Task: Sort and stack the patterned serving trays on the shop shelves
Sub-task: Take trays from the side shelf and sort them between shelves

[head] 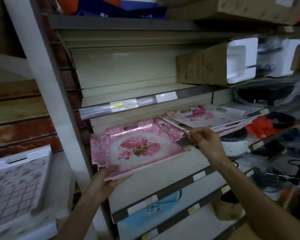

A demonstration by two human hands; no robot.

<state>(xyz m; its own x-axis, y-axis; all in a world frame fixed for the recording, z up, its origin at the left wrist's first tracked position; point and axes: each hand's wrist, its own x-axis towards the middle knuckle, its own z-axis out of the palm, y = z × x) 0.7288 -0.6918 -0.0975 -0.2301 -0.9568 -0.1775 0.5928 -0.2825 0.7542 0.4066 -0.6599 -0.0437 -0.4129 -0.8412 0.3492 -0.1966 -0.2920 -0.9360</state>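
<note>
A pink tray with a flower bunch in its middle [137,148] lies on the middle shelf [171,163], on top of other pink flowered trays. My left hand [106,181] grips its front left corner from below. To the right, a white tray with pink blossoms [210,116] tops a slanted stack of several trays. My right hand [204,139] pinches the front left corner of that stack's edge. A tray with a pink lattice pattern [16,181] leans at the far left.
Above is a bare shelf with a price strip [121,105], then a cardboard box with white foam [215,66]. A white cooker [234,144] and dark goods crowd the right shelves. A blue item [156,207] lies on the lower shelf.
</note>
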